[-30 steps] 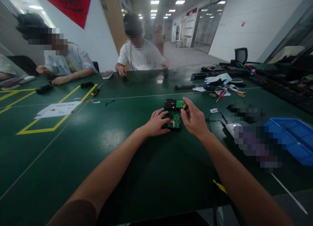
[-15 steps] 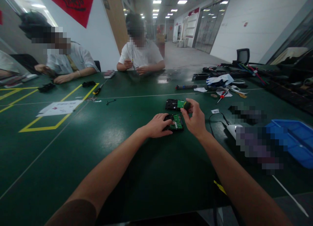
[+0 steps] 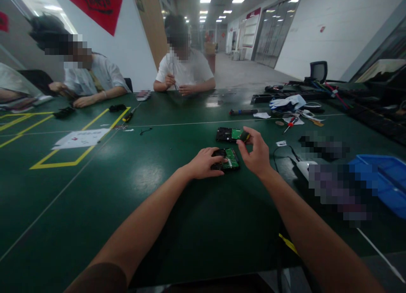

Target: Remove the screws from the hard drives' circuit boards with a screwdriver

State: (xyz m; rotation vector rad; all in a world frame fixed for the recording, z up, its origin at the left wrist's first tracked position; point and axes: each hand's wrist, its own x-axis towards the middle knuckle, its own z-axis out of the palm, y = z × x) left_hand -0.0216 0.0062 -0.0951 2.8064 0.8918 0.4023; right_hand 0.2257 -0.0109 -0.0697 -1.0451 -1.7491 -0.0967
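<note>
My left hand (image 3: 204,162) lies on a black hard drive (image 3: 229,159) with a green circuit board facing up, fingers curled over its left end. Beside it, my right hand (image 3: 256,152) pinches the black and yellow handle of a small screwdriver (image 3: 245,136) above the drive's right side. A second hard drive (image 3: 228,134) with a green board lies just behind, on the dark green table (image 3: 133,179).
Two people sit across the table at the far side. Papers (image 3: 79,138) lie inside yellow floor-tape lines at left. Tools, white gloves (image 3: 287,102) and a red screwdriver (image 3: 290,123) lie at right. A blue tray (image 3: 383,179) stands at the right edge.
My right hand has shifted slightly with the screwdriver, turning it between the fingers. The left hand stays on the drive. The person opposite has raised both hands to the chest.
</note>
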